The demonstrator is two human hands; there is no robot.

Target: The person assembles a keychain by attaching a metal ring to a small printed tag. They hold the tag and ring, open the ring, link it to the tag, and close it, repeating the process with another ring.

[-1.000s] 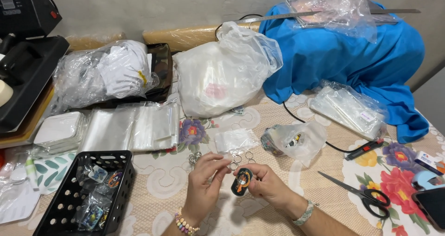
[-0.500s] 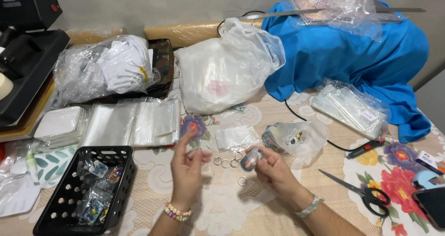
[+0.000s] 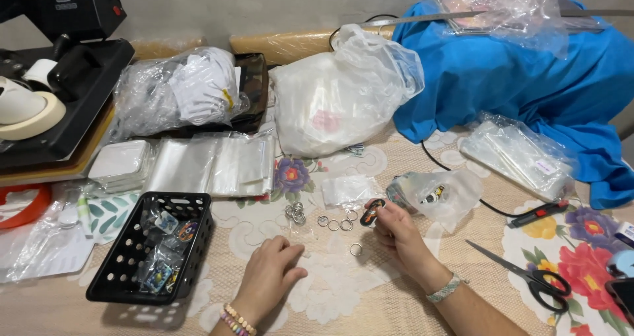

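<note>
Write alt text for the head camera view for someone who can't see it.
A right hand holds a small oval charm above loose metal rings on a floral tablecloth, while the left hand rests flat nearby. A black basket of bagged charms sits to the left, scissors to the right, plastic bags behind.

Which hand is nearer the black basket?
Left. The left hand rests on the cloth just right of the black basket; the right hand, holding a small keychain charm, is farther right.
</note>
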